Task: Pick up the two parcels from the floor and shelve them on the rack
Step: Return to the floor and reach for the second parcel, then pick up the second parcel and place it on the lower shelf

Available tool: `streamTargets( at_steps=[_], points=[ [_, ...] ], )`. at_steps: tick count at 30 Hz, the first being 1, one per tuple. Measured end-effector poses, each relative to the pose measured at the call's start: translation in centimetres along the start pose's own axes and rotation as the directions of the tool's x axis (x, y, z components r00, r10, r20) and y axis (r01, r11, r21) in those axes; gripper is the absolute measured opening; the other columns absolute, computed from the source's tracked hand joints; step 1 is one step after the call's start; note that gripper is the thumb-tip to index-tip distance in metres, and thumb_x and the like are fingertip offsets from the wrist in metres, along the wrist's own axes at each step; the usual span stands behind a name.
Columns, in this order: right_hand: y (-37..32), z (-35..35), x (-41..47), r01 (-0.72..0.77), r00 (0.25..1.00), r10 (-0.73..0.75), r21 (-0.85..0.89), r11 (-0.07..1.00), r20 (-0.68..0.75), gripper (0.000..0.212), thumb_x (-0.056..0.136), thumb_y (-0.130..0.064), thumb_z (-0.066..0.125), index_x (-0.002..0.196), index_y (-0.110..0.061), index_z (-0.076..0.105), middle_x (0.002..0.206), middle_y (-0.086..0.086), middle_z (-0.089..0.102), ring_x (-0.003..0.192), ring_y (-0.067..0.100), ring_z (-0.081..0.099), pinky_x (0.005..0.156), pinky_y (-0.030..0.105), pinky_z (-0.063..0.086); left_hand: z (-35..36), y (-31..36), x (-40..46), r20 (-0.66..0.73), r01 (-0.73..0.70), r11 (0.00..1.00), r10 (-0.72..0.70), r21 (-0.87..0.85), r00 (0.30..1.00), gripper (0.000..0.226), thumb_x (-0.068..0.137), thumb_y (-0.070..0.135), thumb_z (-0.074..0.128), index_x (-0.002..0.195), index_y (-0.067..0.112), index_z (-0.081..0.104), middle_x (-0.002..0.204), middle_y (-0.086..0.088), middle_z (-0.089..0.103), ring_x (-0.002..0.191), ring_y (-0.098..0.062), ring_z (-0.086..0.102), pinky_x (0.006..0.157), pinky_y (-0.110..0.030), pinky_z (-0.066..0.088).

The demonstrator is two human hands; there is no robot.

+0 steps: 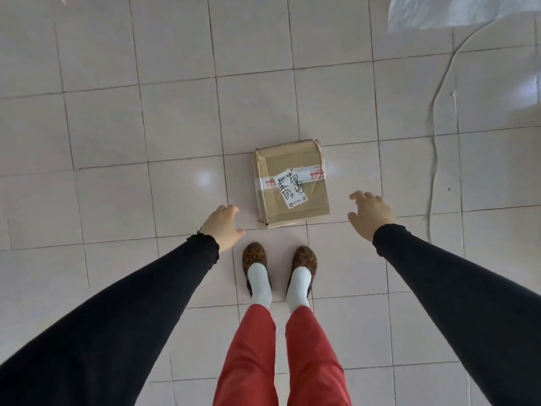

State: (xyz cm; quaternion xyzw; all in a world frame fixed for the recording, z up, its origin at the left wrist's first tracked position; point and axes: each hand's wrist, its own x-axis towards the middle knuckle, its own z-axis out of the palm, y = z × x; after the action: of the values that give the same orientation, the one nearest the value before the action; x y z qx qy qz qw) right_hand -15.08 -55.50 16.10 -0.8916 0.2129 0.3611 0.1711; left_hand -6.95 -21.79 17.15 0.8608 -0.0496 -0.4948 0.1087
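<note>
A brown cardboard parcel (291, 183) lies flat on the tiled floor just ahead of my feet, bound with white tape and bearing a label with handwriting. My left hand (222, 225) hovers to the parcel's lower left, fingers apart, holding nothing and apart from the box. My right hand (370, 215) hovers to the parcel's right, fingers spread, empty as well. Only one parcel is in view; no rack is visible.
Pale square floor tiles (131, 127) fill the view. A thin white cable (433, 142) runs down the floor at the right. A white plastic sheet or bag (468, 10) lies at the top right corner. My feet in patterned shoes (279, 259) stand right behind the parcel.
</note>
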Motion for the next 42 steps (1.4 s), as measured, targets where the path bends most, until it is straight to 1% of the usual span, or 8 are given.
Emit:
streamTargets(
  at_steps=[11,17,20,24,29,32,36,42],
  points=[
    [4.2,12.7,16.2,-0.058,0.998,0.058,-0.047,0.997,0.002,0.052,0.090,-0.008,0.044,0.141,-0.017,0.043,0.134,0.009,0.055,0.120,0.029,0.050,0.089,0.040,0.047,10.4,-2.0,19.0,0.035,0.121,0.967,-0.116,-0.224,0.993,0.069,0.096,0.034,0.064,0.153,0.009,0.037,0.154,-0.016,0.047,0.133,-0.032,0.054,0.103,-0.037,0.044],
    [5.9,17.0,22.0,-0.045,0.997,0.048,-0.038,0.998,0.055,0.050,0.094,-0.007,0.045,0.142,-0.019,0.042,0.136,0.009,0.054,0.122,0.030,0.049,0.093,0.044,0.049,14.0,-2.8,25.0,0.067,0.152,0.927,-0.138,-0.342,0.988,0.078,0.097,0.055,0.055,0.154,0.006,0.036,0.150,-0.014,0.052,0.131,-0.031,0.055,0.104,-0.039,0.046],
    [5.8,18.2,22.9,-0.011,0.994,0.015,-0.031,0.999,0.107,0.045,0.095,-0.011,0.048,0.139,-0.019,0.044,0.132,0.011,0.054,0.119,0.032,0.050,0.092,0.046,0.049,14.8,-2.7,25.6,0.126,0.193,0.852,-0.150,-0.486,0.981,0.087,0.089,0.062,0.062,0.153,0.009,0.036,0.144,-0.008,0.056,0.126,-0.029,0.058,0.102,-0.038,0.048],
    [5.2,16.8,21.2,-0.007,0.990,0.006,0.005,1.000,0.138,0.041,0.096,-0.009,0.043,0.135,-0.016,0.050,0.126,0.010,0.053,0.113,0.033,0.051,0.091,0.046,0.049,13.7,-1.5,23.3,0.114,0.208,0.714,-0.177,-0.668,0.978,0.069,0.092,0.047,0.069,0.144,0.014,0.037,0.105,0.003,0.060,0.087,-0.012,0.061,0.071,-0.023,0.046],
    [3.2,9.4,14.9,0.006,0.988,-0.022,0.103,0.995,0.153,0.041,0.095,-0.008,0.042,0.133,-0.015,0.055,0.128,0.007,0.051,0.105,0.032,0.057,0.089,0.041,0.051,6.8,1.0,14.7,0.082,0.160,0.617,-0.152,-0.771,0.985,0.059,0.093,0.053,0.066,0.135,0.020,0.039,0.118,0.001,0.059,0.096,-0.008,0.058,0.065,-0.026,0.045],
    [0.8,1.6,9.5,0.039,0.992,-0.054,0.127,0.991,0.115,0.037,0.095,-0.007,0.043,0.129,-0.013,0.056,0.123,0.006,0.053,0.102,0.030,0.058,0.089,0.040,0.052,-0.1,3.2,7.7,0.041,0.108,0.597,-0.125,-0.795,0.991,0.058,0.093,0.055,0.065,0.133,0.020,0.041,0.112,0.000,0.057,0.091,-0.013,0.057,0.066,-0.027,0.045],
    [-4.1,-12.0,1.5,0.106,0.994,-0.105,0.180,0.978,-0.019,0.031,0.094,-0.008,0.044,0.120,-0.013,0.061,0.104,0.001,0.051,0.097,0.030,0.058,0.084,0.036,0.049,-12.0,6.8,-2.6,-0.056,-0.009,0.564,-0.066,-0.825,0.996,0.060,0.088,0.057,0.070,0.130,0.025,0.042,0.119,-0.007,0.065,0.091,-0.022,0.060,0.062,-0.032,0.049],
    [-12.4,-35.0,-10.8,0.251,0.945,-0.193,0.208,0.945,-0.263,0.028,0.092,-0.001,0.042,0.108,-0.012,0.062,0.101,0.003,0.055,0.087,0.026,0.055,0.076,0.032,0.043,-31.6,13.1,-18.6,-0.328,-0.315,0.522,0.070,-0.793,0.942,0.061,0.090,0.052,0.070,0.134,0.022,0.040,0.119,-0.006,0.066,0.081,-0.019,0.063,0.053,-0.027,0.045]
  ],
)
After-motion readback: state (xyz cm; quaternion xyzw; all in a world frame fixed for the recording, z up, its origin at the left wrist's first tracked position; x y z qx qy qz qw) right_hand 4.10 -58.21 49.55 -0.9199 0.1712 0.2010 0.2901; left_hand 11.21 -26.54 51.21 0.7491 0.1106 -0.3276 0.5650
